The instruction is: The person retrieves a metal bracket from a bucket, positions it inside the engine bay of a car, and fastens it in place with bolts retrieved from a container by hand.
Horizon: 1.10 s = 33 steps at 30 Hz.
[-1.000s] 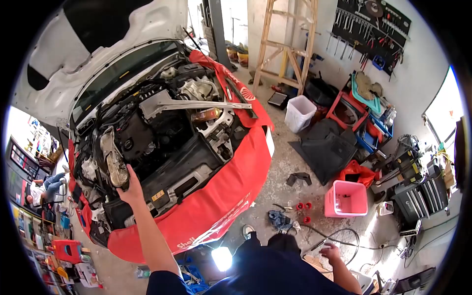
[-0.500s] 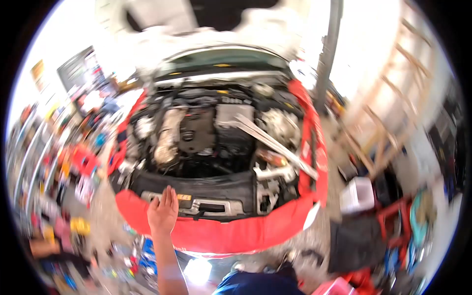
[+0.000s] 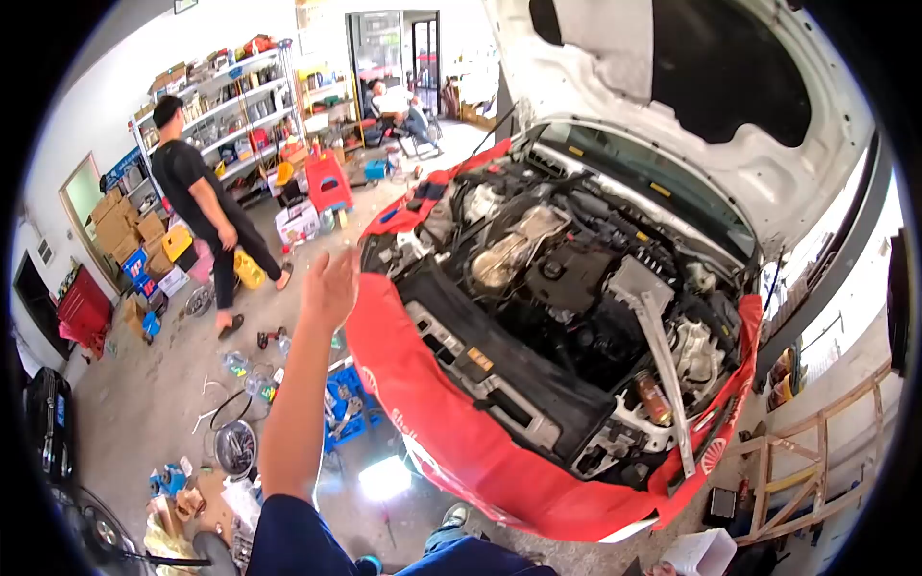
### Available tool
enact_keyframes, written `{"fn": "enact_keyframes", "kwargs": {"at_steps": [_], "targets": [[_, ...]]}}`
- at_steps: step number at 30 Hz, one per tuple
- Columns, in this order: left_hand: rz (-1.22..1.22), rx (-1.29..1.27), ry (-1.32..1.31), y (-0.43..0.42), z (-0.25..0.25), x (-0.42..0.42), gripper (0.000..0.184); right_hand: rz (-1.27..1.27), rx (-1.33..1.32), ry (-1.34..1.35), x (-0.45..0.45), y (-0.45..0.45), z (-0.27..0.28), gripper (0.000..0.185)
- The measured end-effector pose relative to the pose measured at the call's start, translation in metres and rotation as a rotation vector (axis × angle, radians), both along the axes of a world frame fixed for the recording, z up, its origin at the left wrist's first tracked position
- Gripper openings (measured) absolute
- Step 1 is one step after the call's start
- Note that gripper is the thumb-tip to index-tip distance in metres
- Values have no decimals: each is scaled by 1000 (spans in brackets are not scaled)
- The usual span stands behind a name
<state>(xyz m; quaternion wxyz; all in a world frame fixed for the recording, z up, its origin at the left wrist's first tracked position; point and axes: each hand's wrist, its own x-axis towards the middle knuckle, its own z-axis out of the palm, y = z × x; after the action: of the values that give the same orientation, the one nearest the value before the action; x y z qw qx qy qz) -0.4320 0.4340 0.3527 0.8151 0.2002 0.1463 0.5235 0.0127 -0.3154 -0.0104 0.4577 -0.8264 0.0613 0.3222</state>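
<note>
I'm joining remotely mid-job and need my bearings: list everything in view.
Main items; smaller clutter is too blurred to count.
car: one, white, right, hood up
covers: red, count unclear, over its front and sides
can: one, orange, engine bay
lamp: one, glowing white, floor
stool: one, red, back
boxes: several, brown, left
shelving: silver, back left, count unclear
ladder: one, wooden, right
bin: one, white, bottom right
other people: two, one standing, one seated
left hand: one, raised, empty
right hand: not clearly visible

White-lettered red cover (image 3: 480, 480), draped around the front and sides of the open engine bay (image 3: 567, 278).
</note>
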Motion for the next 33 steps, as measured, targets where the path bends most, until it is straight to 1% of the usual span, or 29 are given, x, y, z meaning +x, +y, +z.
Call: {"fn": "enact_keyframes", "kwargs": {"at_steps": [1, 2, 3, 4, 5, 6, 7, 9, 11, 15, 17, 19, 21, 22, 23, 26, 27, 28, 29, 30, 32, 33], "targets": [[23, 73, 236, -11, -29, -16, 35, 19, -11, 21, -8, 8, -4, 35], [-38, 63, 379, -21, -66, -35, 26, 22, -26, 44, -21, 14, -9, 35], [-109, 59, 517, -31, -102, -54, 31, 28, -32, 68, -30, 23, -14, 35], [-186, -63, 625, -42, -150, -77, 36, 28, -42, 92, -41, 31, -18, 35], [-310, -314, 546, -47, -228, -109, 42, 36, -59, 117, -53, 36, -22, 34], [-491, -198, 654, -85, -249, -123, 46, 40, -69, 138, -64, 42, -27, 34], [-471, -455, 735, -120, -239, -113, 47, 43, -83, 160, -75, 46, -30, 34], [-517, -538, 655, -167, -305, -125, 40, 48, -104, 194, -95, 51, -36, 34], [-559, -81, 1032, -195, -354, -110, 38, 57, -123, 217, -114, 53, -40, 33], [-703, -858, 218, -236, -367, -92, 38, 84, -154, 261, -143, 57, -47, 33], [-668, -836, 354, -239, -344, -75, 37, 91, -164, 277, -152, 56, -50, 32], [-651, -821, 345, -239, -320, -57, 34, 95, -165, 288, -157, 57, -53, 32], [-501, -938, 616, -234, -303, -38, 27, 96, -150, 289, -159, 61, -59, 32], [-578, -796, 472, -232, -317, -39, 21, 94, -141, 289, -161, 63, -61, 32], [-581, -785, 475, -228, -321, -37, 21, 89, -123, 286, -161, 64, -62, 31], [-550, -440, 318, -194, -162, -10, 31, 59, -71, 271, -164, 78, -66, 31], [-565, -326, 264, -176, -122, -6, 35, 48, -53, 269, -166, 79, -66, 31], [-364, 25, 300, -145, -130, -13, 38, 38, -38, 266, -168, 79, -63, 31], [-304, -53, 108, -107, -95, -6, 42, 25, -28, 270, -170, 77, -63, 30], [-142, -225, 69, -71, -51, -7, 49, 15, -24, 273, -172, 74, -62, 30], [-59, -122, -195, 35, -35, -38, 49, -6, -25, 291, -176, 64, -59, 30], [140, -199, -216, 66, -22, -44, 46, -22, -30, 310, -177, 51, -60, 30]]}}
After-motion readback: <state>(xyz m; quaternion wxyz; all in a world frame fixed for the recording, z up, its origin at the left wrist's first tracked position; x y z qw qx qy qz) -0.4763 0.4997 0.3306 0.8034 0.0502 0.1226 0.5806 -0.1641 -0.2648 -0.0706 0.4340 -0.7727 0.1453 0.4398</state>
